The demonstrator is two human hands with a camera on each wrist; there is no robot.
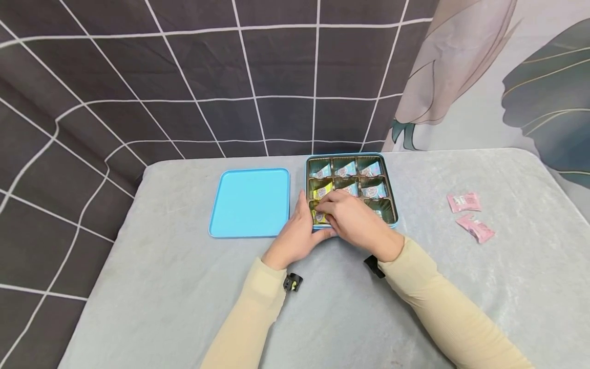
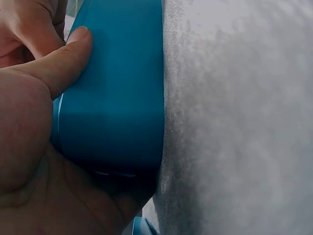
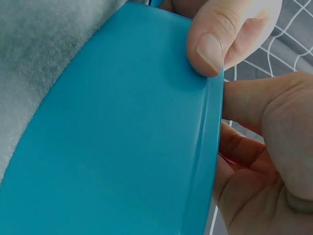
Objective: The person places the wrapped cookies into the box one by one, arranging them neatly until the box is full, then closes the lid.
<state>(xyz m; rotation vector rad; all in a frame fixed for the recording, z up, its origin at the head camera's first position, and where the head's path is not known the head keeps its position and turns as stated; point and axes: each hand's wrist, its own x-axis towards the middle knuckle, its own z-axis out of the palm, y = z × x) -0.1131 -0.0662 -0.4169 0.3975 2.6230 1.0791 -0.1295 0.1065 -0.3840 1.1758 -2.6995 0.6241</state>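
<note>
Yellow-wrapped sweet (image 1: 319, 218): in the near-left compartment, at my right fingertips; long axis partly covered.
My right hand (image 1: 352, 218): nearer, fingers bent; pinching or not, I cannot tell.
My left hand (image 1: 296, 233): grips the blue, round-cornered tin (image 2: 117, 88) at its near-left corner.

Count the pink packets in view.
2: the farther pink packet and the nearer pink packet, both on the cloth right of the blue box. Its covered part may hide more.
</note>
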